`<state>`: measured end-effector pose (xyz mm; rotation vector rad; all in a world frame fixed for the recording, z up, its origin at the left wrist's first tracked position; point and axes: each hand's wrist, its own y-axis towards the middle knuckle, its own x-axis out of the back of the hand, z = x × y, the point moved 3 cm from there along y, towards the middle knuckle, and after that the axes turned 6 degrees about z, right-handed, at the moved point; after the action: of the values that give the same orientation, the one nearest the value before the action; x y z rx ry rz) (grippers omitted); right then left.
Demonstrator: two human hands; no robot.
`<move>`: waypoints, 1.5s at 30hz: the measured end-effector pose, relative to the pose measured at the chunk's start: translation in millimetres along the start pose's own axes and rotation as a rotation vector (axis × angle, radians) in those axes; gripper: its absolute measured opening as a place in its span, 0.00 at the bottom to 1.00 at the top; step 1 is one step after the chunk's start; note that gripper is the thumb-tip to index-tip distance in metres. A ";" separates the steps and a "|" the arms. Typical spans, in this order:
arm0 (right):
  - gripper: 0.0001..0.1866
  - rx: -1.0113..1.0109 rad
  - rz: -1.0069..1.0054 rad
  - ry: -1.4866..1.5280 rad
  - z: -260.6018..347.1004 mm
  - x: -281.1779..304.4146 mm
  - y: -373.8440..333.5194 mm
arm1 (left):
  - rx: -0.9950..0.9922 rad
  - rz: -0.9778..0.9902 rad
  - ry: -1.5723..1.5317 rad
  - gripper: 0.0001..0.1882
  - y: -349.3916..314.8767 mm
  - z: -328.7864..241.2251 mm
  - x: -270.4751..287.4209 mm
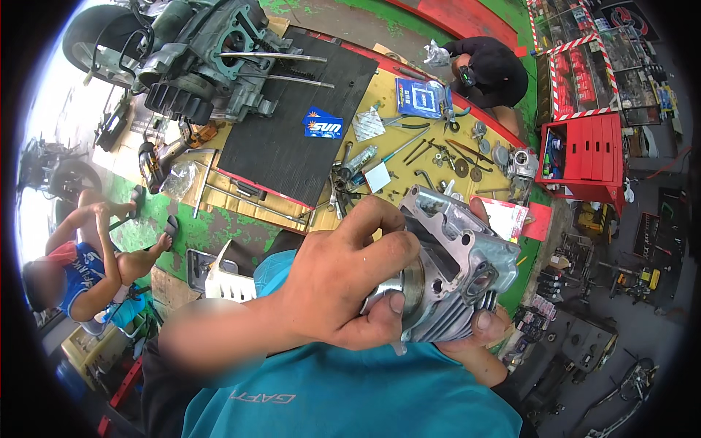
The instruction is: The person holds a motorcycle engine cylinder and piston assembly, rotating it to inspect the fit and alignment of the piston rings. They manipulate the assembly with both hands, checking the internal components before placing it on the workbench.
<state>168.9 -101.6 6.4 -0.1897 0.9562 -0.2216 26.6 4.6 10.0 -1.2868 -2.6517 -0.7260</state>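
A silver-grey engine cylinder [445,314] with cooling fins is held up close in front of my body, tilted, its bolt-holed flange facing up and right. My left hand [328,281] reaches across from the lower left. Its curled fingers and thumb close round the shiny round sleeve [413,290] that sticks out of the cylinder's left side. From the right, my right hand [488,328] supports the finned body. Its thumb presses near the fins, and one fingertip shows at the far edge; the other fingers are hidden behind the metal.
Beyond my hands, a cardboard-covered bench carries pliers [404,122], bolts and loose parts. A large engine [212,73] stands at its far left beside a black ribbed mat [292,124]. One person [500,73] crouches beyond the bench; another [95,274] sits at left. A red tool cabinet [584,150] stands right.
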 end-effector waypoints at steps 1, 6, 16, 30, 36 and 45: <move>0.61 0.003 0.001 -0.001 0.5 0.1 -0.2 | -0.006 -0.003 0.003 0.23 0.6 -0.1 -0.1; 0.60 0.010 -0.018 -0.017 3.0 -4.2 -1.3 | 0.014 0.049 -0.009 0.23 3.1 -1.3 4.2; 0.58 0.022 -0.013 -0.015 1.0 -0.4 -1.2 | -0.021 0.060 -0.073 0.22 0.6 9.5 0.8; 0.56 0.045 -0.010 -0.011 -0.1 -1.2 -1.4 | -0.047 0.050 -0.102 0.22 -3.9 15.9 -1.5; 0.55 0.064 -0.005 -0.015 1.6 -1.3 -3.0 | -0.052 0.051 -0.098 0.21 -2.5 13.7 0.1; 0.53 0.108 0.023 -0.022 5.7 3.2 -5.2 | -0.165 -0.099 -0.150 0.32 -9.1 20.2 -2.8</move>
<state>174.8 -107.1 8.5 -0.0822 0.9214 -0.2491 23.6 7.1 -12.0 -1.3042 -2.8447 -0.9141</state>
